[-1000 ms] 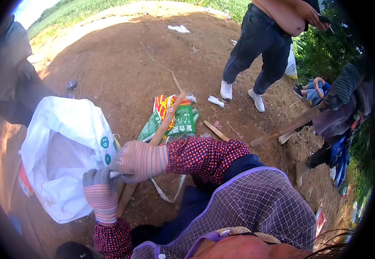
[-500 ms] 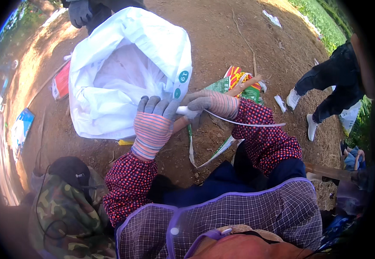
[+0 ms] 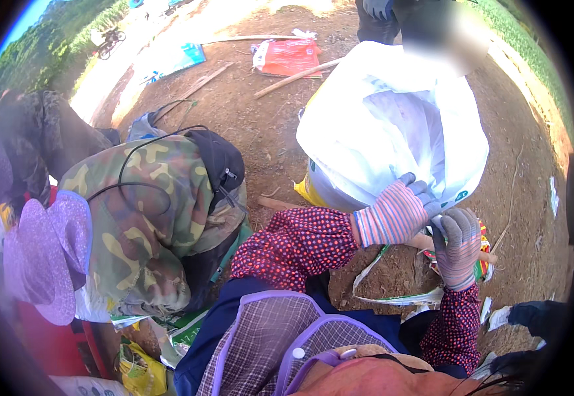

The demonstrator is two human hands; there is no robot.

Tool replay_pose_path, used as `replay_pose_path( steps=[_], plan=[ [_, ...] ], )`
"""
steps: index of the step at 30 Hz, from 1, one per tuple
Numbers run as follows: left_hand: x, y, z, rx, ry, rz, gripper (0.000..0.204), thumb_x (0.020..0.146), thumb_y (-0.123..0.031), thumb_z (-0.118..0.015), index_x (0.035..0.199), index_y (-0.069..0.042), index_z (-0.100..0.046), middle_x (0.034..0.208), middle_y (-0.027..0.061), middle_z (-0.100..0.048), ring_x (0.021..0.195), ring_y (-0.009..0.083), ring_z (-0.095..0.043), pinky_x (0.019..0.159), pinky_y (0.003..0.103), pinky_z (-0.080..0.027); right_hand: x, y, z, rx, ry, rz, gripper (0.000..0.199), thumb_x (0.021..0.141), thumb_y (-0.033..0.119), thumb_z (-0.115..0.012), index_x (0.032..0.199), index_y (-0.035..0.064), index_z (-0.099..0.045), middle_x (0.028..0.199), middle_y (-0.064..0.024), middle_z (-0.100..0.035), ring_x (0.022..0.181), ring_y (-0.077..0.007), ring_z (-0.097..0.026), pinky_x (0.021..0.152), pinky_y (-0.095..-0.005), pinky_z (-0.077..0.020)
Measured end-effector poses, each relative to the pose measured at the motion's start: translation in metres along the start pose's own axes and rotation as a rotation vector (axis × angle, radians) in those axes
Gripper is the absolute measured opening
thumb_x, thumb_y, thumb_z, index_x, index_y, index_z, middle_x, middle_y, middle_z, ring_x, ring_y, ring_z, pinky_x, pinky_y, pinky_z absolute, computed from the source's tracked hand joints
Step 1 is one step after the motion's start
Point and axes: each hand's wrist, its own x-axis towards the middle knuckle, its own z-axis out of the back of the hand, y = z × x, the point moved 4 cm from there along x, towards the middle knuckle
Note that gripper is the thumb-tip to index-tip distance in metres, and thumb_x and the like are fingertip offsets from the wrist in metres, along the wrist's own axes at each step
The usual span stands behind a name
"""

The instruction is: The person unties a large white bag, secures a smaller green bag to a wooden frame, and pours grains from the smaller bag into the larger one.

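A large white sack (image 3: 393,125) with a loose, folded mouth stands in front of me, right of centre. My left hand (image 3: 396,208), in a striped grey-tipped glove, has its fingers closed over the near rim of the sack. Right beside it, my right hand (image 3: 459,244) wears a matching glove. Its fingers are bent together at the sack's near edge, where a small bit of white shows between the hands. Below my hands lies a long white-and-green strip (image 3: 399,300) on the soil, beside a wooden stick (image 3: 422,242).
A co-worker in a camouflage jacket (image 3: 161,178) bends close at my left, beside a lilac hat (image 3: 49,254). Beyond the sack stands another person with a gloved hand (image 3: 378,8). A red bag (image 3: 287,56), a blue-white bag (image 3: 184,58) and wooden poles (image 3: 297,79) lie farther off.
The view has swung left, so the sack and my hands sit farther right and the camouflaged co-worker shows more fully. The thin white strip by my right hand is no longer visible.
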Motion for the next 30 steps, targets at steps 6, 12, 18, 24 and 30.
replay_pose_path(
  steps=[6,12,18,24,30],
  plan=[
    [-0.014,-0.008,0.021,-0.021,-0.041,-0.061,0.037,0.077,-0.032,-0.062,0.105,-0.007,-0.063,0.099,0.0097,-0.066,0.099,0.0275,-0.062,0.092,0.044,-0.046,-0.025,0.007,0.005,0.152,0.03,-0.012,0.037,0.078,-0.006,-0.067,0.108,0.0069,-0.049,0.096,-0.0167,-0.06,0.081,-0.0332,-0.061,0.071,-0.0436,-0.049],
    [-0.018,-0.005,-0.009,0.02,-0.064,-0.016,0.043,0.077,-0.038,-0.063,0.103,-0.004,-0.061,0.093,0.0102,-0.064,0.09,0.0281,-0.06,0.085,0.043,-0.045,-0.045,-0.007,-0.021,0.651,-0.053,-0.612,0.025,0.086,0.005,-0.063,0.107,0.0067,-0.049,0.088,-0.0127,-0.059,0.072,-0.0234,-0.061,0.067,-0.0326,-0.0483],
    [-0.01,-0.009,0.004,-0.017,-0.153,0.025,0.04,0.076,-0.04,-0.064,0.096,-0.005,-0.062,0.083,0.0085,-0.063,0.083,0.0265,-0.061,0.08,0.041,-0.045,-0.033,-0.012,-0.014,1.066,0.062,-0.963,0.025,0.092,0.012,-0.062,0.115,0.0063,-0.051,0.086,-0.0076,-0.06,0.073,-0.0169,-0.06,0.066,-0.0309,-0.0481],
    [-0.007,-0.007,0.004,0.013,-0.126,0.046,0.028,0.079,-0.031,-0.066,0.093,-0.007,-0.064,0.08,0.0073,-0.063,0.083,0.0248,-0.062,0.081,0.041,-0.046,-0.025,-0.014,0.003,0.101,-0.023,-0.109,0.04,0.078,-0.005,-0.072,0.111,0.0055,-0.053,0.111,-0.0176,-0.06,0.099,-0.0342,-0.062,0.083,-0.0408,-0.0519],
    [-0.008,0.001,0.006,-0.151,-0.017,0.103,0.081,0.068,-0.068,-0.07,0.121,-0.008,-0.06,0.085,0.0172,-0.061,0.076,0.0331,-0.06,0.076,0.044,-0.046,-0.016,-0.012,0.008,-0.184,0.01,0.059,0.041,0.079,-0.005,-0.068,0.114,0.0058,-0.051,0.111,-0.0197,-0.061,0.098,-0.0388,-0.062,0.083,-0.0466,-0.0521]
  ],
)
